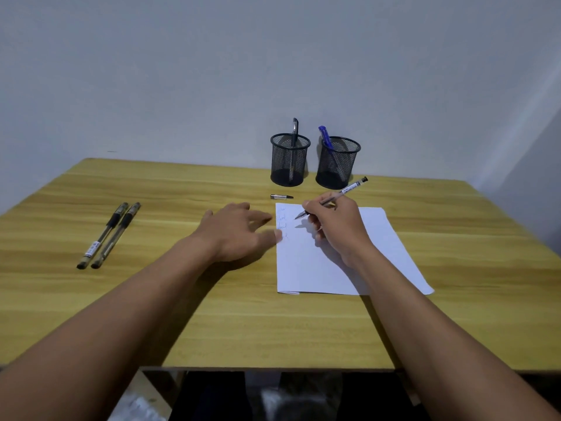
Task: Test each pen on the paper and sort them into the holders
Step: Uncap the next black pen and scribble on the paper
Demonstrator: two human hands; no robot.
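- My table (pixel 212 314) — wood-grain top, smooth, faint sheen.
- The paper (pixel 349 262): plain white, matt.
- Both holders, left (pixel 289 161) and right (pixel 337 164) — black metal mesh.
- The pen (pixel 349 189) in my right hand (pixel 337 226) looks like clear, glossy plastic.
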